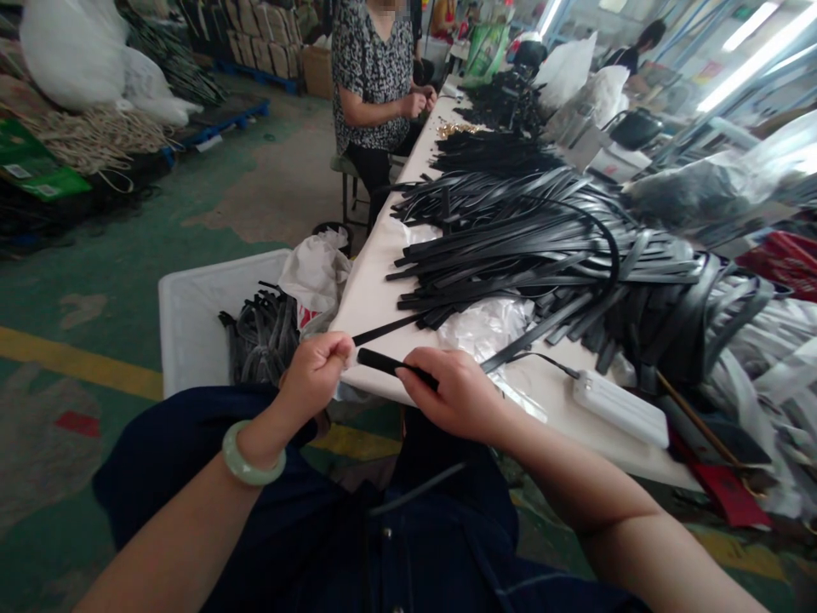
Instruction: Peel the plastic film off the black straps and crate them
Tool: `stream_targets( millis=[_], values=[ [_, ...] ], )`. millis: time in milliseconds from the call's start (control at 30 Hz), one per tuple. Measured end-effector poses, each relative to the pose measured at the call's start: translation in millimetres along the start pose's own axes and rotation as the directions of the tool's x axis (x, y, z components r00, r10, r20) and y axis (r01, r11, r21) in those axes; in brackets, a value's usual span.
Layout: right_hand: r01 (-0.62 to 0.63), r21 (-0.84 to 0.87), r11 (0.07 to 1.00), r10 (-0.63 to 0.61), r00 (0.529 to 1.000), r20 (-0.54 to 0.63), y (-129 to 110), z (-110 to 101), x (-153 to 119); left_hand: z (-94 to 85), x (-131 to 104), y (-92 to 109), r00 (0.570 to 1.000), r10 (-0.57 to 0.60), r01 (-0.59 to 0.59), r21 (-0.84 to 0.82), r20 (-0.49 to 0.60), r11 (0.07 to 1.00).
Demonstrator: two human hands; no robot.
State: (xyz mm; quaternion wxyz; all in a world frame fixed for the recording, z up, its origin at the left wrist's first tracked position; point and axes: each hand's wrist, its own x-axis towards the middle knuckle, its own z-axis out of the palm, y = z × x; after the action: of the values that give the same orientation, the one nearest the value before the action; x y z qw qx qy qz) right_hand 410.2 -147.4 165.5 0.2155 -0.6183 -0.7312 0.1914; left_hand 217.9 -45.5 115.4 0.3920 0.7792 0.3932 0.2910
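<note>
My left hand [317, 368] is closed in a fist near the table's front corner, with a green bangle on its wrist. A thin black strap [386, 329] runs from the fist toward the pile on the table. My right hand [454, 387] is wrapped round a second, thicker-looking black strap [383, 362], whose blunt end points at the left fist. A small gap seems to part that end from the left fingers. Below, a blurred grey strip [421, 489] shows over my dark blue clothing; what it joins is unclear.
Black straps [511, 247] lie heaped along the white table [376, 281]. A white power bank [619, 409] with a cable lies at right. Left of the table is a white bin [191, 323] holding a strap bundle [261, 336]. A seated person [376, 94] works farther along.
</note>
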Motion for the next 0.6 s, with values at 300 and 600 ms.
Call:
stream_targets(
  millis=[300,600],
  values=[
    [0.048,-0.16,0.986,-0.023,0.987,0.156,9.2,-14.6,8.4,5.0,4.6,-2.9,0.977,0.147,-0.128,-0.127,0.157,0.984],
    [0.148,-0.361,0.921,-0.012,0.936,0.353,6.3,-30.9,30.6,9.6,2.8,-1.5,0.965,-0.021,0.066,-0.162,0.262,0.985]
  ],
)
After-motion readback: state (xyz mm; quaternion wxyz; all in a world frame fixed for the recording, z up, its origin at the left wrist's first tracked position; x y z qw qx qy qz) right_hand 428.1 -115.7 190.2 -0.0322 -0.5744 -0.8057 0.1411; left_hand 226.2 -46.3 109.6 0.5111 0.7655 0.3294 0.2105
